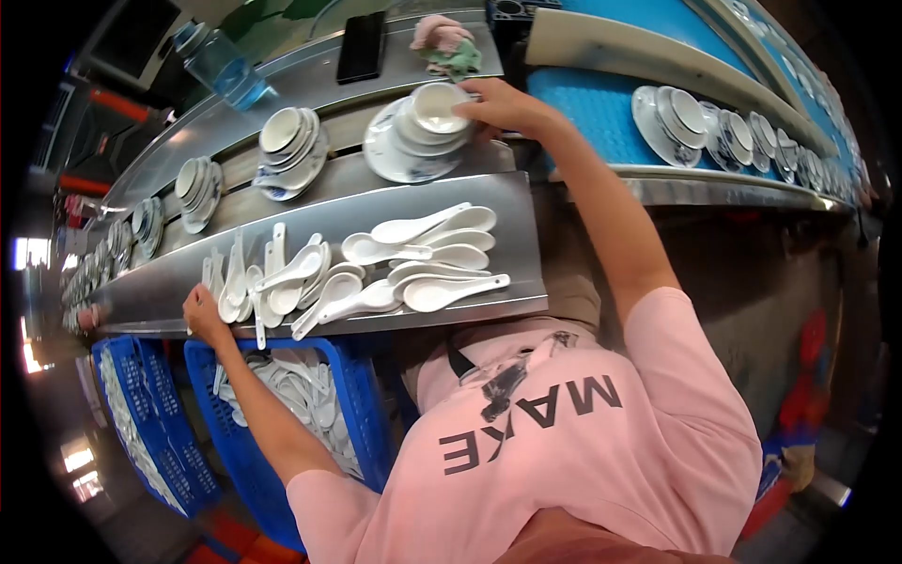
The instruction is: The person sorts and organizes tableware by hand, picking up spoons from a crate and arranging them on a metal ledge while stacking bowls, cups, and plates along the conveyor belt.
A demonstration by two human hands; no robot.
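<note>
My right hand [503, 105] reaches to the far side of the metal counter. Its fingers pinch the rim of a white cup [439, 108] on top of a stack of bowls and a blue-patterned saucer plate [385, 150]. At the counter's near left edge, my left hand [201, 310] is curled beside the white soup spoons [232, 282]; what lies in its fingers is hidden. More white spoons [456, 291] lie in a loose pile on the metal ledge [521, 226] between my hands.
Similar dish stacks [289, 155] line the conveyor to the left. Other stacks [672, 122] stand on a blue belt [587, 108] at right. A blue crate [362, 414] of spoons sits below the ledge. A bottle [221, 68], a phone [362, 47] and a cloth [445, 45] lie behind.
</note>
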